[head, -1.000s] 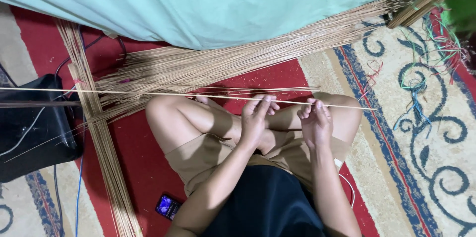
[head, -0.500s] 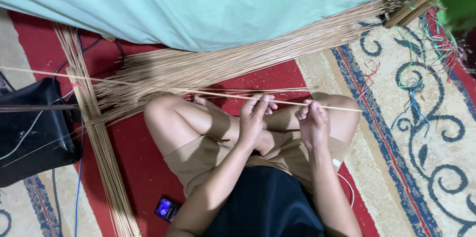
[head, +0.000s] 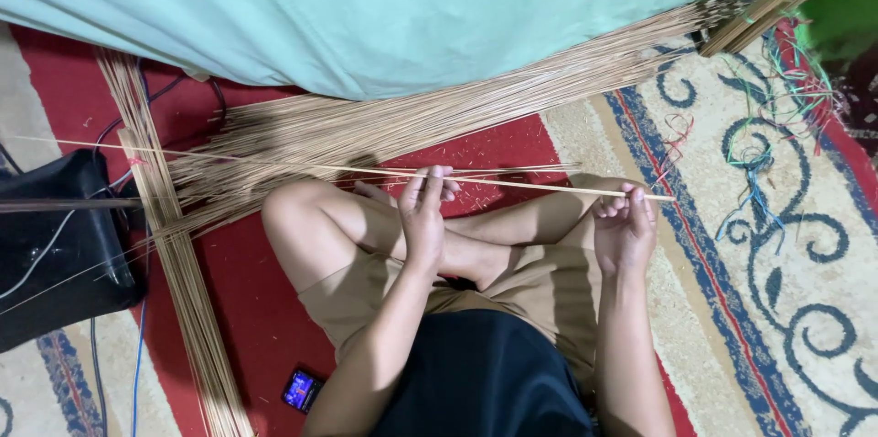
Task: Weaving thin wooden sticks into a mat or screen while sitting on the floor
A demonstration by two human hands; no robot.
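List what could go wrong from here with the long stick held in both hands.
1. The thin stick is held only near one end, by the left hand and the right hand; its long free part might sag, whip or snap.
2. Its far tip reaches past the upright bundle towards the black bag and could snag there.
3. The loose pile of sticks lies close by, so another stick may get dragged along.

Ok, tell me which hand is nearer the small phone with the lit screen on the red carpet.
Left. The left hand is above and slightly right of the phone; the right hand is much farther right.
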